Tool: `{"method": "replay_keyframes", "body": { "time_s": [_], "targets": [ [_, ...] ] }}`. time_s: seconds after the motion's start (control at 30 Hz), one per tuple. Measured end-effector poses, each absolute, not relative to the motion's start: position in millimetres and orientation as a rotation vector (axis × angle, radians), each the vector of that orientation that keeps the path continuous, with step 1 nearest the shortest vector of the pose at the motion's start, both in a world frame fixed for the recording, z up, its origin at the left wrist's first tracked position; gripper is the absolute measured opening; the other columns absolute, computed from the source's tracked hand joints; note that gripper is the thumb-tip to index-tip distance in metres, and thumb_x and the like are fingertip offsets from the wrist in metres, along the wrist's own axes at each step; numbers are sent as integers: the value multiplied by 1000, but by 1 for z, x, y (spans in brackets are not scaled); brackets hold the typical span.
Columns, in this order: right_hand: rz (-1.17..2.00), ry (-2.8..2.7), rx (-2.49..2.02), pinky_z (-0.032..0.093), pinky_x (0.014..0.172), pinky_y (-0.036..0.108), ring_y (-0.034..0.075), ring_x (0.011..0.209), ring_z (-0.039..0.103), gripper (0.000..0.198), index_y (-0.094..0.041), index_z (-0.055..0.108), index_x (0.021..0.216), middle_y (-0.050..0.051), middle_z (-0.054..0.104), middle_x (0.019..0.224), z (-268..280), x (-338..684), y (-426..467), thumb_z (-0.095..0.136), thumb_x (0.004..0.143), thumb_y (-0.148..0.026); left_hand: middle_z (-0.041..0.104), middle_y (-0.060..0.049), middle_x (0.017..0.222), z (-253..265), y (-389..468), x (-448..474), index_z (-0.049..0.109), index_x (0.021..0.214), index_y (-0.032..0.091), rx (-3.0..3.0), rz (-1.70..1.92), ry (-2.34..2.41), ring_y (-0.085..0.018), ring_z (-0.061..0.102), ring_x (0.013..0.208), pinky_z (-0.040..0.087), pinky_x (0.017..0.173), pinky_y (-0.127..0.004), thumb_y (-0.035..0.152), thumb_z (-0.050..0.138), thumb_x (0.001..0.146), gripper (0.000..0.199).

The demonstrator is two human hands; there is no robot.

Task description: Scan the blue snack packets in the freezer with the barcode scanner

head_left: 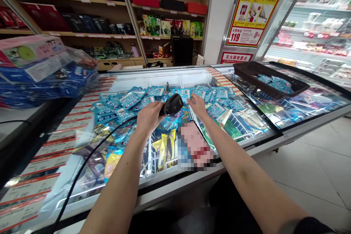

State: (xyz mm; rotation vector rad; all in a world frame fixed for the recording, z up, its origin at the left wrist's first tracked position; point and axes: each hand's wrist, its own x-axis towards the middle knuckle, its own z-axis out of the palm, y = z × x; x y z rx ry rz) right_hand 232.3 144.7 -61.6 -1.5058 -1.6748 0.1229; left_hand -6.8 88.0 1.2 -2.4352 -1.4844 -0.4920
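My left hand [149, 117] is wrapped round a black handheld barcode scanner [173, 105], its head turned to the right. A black cable [94, 150] runs from it down to the lower left. Just right of the scanner, my right hand [196, 105] pinches the edge of a small blue packet [183, 94], partly hidden behind the scanner. Many similar blue packets [130, 99] lie in a loose spread on the glass top of a chest freezer, to both sides of my hands. A pixelated pink phone-shaped thing [193, 140] lies on the glass between my forearms.
Under the glass are yellow wrapped items [164, 146] in wire baskets. A dark brown tray [246, 71] with more blue packets stands on the right. Plastic-wrapped boxes [46, 76] are stacked at the left. Price label strips [46, 161] run along the left glass. Shelves [115, 3] stand behind.
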Motion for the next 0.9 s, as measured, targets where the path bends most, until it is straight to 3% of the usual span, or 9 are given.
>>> {"method": "replay_keyframes", "body": {
  "time_s": [0.2, 0.4, 0.53, 0.73, 0.9],
  "targets": [
    [-2, -1460, -1597, 38, 92, 39, 26, 102, 50, 40, -13, 51, 121, 9, 64, 91, -62, 233, 139, 49, 84, -29, 62, -9, 105, 5, 88, -13, 55, 115, 23, -2427, -503, -1512, -26, 57, 101, 43, 74, -32, 32, 55, 79, 37],
    [-150, -1433, -1610, 29, 102, 44, 28, 118, 38, 51, -12, 45, 128, 15, 50, 122, -60, 231, 132, 53, 79, -24, 62, -9, 104, 10, 87, -42, 56, 114, 23, -2357, -489, -1529, -27, 57, 100, 42, 75, -32, 34, 54, 80, 35],
    [-176, -1430, -1579, 29, 102, 44, 27, 120, 35, 51, -16, 46, 129, 14, 43, 131, -59, 230, 129, 51, 79, -21, 62, -9, 102, 15, 84, -67, 55, 113, 22, -2293, -448, -1566, -27, 57, 101, 42, 75, -33, 34, 54, 80, 35],
    [-110, -1560, -1491, 30, 100, 44, 24, 113, 44, 23, -21, 65, 101, 8, 60, 109, -56, 226, 127, 48, 85, -25, 62, -9, 103, 10, 77, -102, 54, 115, 22, -2209, -430, -1666, -27, 56, 102, 43, 76, -33, 34, 52, 80, 37],
    [-63, -1856, -1405, 36, 90, 38, 21, 94, 55, 21, -24, 70, 90, 4, 68, 90, -53, 217, 126, 52, 88, -34, 62, -10, 101, 1, 73, -119, 55, 112, 22, -2144, -501, -1784, -28, 57, 100, 42, 73, -33, 37, 50, 82, 34]
  ]
}}
